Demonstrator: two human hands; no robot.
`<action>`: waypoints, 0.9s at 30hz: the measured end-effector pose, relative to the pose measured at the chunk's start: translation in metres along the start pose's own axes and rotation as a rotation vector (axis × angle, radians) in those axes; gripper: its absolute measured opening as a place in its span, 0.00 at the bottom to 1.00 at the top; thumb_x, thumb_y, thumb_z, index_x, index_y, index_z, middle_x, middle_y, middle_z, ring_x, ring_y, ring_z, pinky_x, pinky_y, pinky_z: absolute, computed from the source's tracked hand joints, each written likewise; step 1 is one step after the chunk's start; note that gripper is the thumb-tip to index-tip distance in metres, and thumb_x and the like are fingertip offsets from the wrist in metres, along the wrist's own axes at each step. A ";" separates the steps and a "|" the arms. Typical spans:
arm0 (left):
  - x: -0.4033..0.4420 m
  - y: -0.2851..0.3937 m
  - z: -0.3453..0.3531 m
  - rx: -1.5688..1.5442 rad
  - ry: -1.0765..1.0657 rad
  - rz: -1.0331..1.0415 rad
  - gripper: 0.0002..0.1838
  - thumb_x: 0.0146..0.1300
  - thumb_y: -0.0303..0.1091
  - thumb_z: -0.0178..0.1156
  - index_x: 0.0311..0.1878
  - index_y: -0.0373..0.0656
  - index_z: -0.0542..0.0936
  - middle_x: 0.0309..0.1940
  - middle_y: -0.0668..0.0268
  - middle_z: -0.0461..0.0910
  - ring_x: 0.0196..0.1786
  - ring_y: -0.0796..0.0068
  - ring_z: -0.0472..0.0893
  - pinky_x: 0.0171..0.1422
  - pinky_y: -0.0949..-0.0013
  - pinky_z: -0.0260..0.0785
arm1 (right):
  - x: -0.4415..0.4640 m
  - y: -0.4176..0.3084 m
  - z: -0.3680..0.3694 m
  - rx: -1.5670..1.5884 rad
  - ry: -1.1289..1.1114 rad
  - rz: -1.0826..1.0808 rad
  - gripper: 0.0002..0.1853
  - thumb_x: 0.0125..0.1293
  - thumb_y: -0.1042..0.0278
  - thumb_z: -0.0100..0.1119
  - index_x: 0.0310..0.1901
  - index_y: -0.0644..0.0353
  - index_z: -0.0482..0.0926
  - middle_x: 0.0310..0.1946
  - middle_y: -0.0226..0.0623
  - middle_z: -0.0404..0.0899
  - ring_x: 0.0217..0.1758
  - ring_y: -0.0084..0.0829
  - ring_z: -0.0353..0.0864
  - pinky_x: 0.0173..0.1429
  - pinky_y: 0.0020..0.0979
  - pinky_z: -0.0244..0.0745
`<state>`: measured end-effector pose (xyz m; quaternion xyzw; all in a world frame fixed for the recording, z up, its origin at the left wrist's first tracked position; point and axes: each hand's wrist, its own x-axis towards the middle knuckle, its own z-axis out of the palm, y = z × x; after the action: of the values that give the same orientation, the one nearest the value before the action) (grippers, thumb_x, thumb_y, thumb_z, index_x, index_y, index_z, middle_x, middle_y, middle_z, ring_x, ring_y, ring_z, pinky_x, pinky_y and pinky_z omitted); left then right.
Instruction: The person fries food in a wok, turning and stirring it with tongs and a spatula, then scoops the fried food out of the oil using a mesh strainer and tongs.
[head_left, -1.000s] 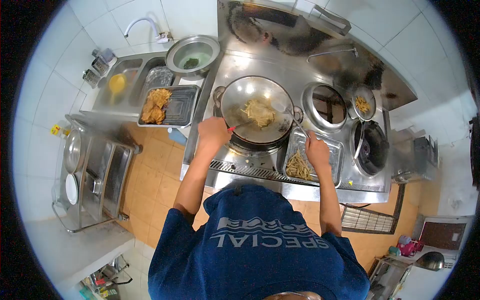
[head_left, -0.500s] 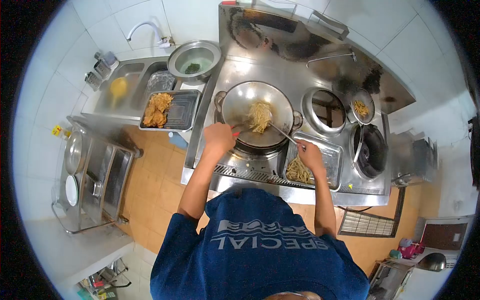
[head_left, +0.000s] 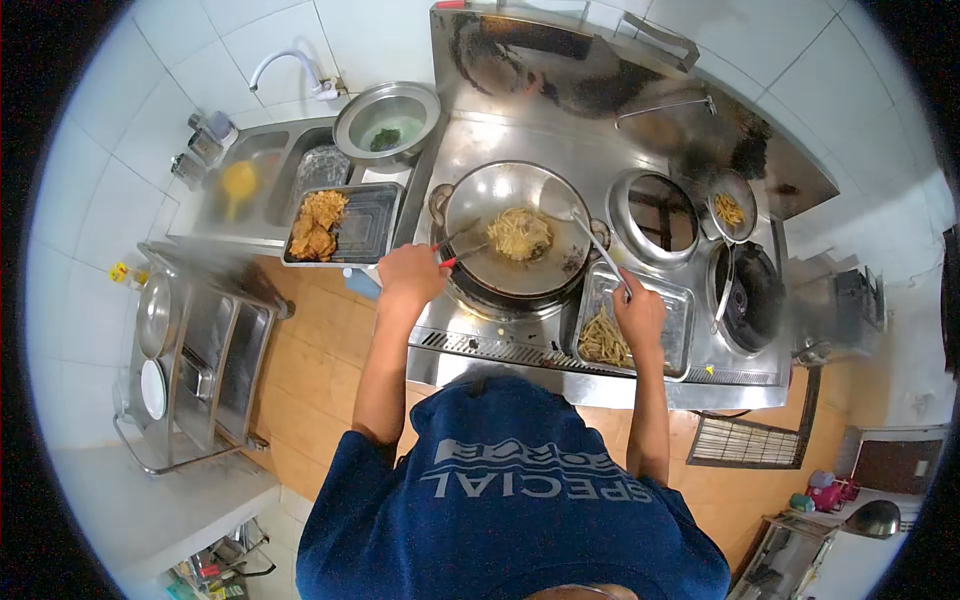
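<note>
In the head view a round metal wok (head_left: 475, 200) sits on the stove, with pale strips of food (head_left: 520, 236) heaped in its middle. My left hand (head_left: 412, 275) is closed around red-handled tongs (head_left: 448, 263), whose metal arms reach over the wok's left side to the food. A long metal cooking utensil (head_left: 600, 243) is gripped in my right hand (head_left: 640, 308). Its far end rests near the wok's right inner wall, apart from the food; the exact shape of that end is unclear. Beneath my right hand lies a metal tray (head_left: 672, 315) holding more strips (head_left: 603, 338).
Right of the wok are a round metal pot (head_left: 628, 235), a strainer (head_left: 742, 190) with fried pieces and a dark burner (head_left: 745, 300). On the left stand a tray (head_left: 365, 222) with browned fried food, a metal basin (head_left: 360, 130), a sink (head_left: 215, 205) and a cart (head_left: 205, 320).
My right hand has shifted slightly right, and its utensil's end has swung up and right, off the food. My left hand has drawn left with the tongs. The strips look more bunched.
</note>
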<state>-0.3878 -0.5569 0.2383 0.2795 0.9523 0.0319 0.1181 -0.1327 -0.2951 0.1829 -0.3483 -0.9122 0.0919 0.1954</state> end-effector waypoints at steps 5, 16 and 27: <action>0.025 0.005 0.016 0.029 0.034 0.023 0.21 0.59 0.53 0.66 0.36 0.41 0.87 0.37 0.53 0.86 0.41 0.52 0.87 0.46 0.54 0.79 | 0.009 0.010 0.018 -0.225 -0.060 -0.007 0.15 0.66 0.59 0.55 0.51 0.47 0.84 0.21 0.49 0.82 0.25 0.51 0.84 0.33 0.50 0.79; 0.017 0.024 0.023 0.023 -0.016 0.052 0.22 0.58 0.54 0.66 0.38 0.42 0.86 0.34 0.54 0.86 0.40 0.53 0.87 0.43 0.54 0.79 | -0.002 0.022 0.053 0.470 -0.362 0.154 0.14 0.67 0.65 0.57 0.52 0.56 0.85 0.38 0.53 0.85 0.37 0.48 0.86 0.46 0.39 0.79; 0.000 0.001 -0.004 -0.003 -0.005 -0.017 0.23 0.58 0.55 0.67 0.40 0.41 0.84 0.33 0.55 0.86 0.39 0.54 0.87 0.42 0.54 0.78 | 0.004 0.006 -0.008 0.261 -0.030 0.001 0.15 0.63 0.66 0.61 0.52 0.50 0.85 0.24 0.50 0.82 0.24 0.50 0.82 0.32 0.44 0.77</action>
<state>-0.3882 -0.5561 0.2422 0.2712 0.9544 0.0316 0.1210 -0.1282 -0.2882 0.1898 -0.3189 -0.8951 0.2150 0.2253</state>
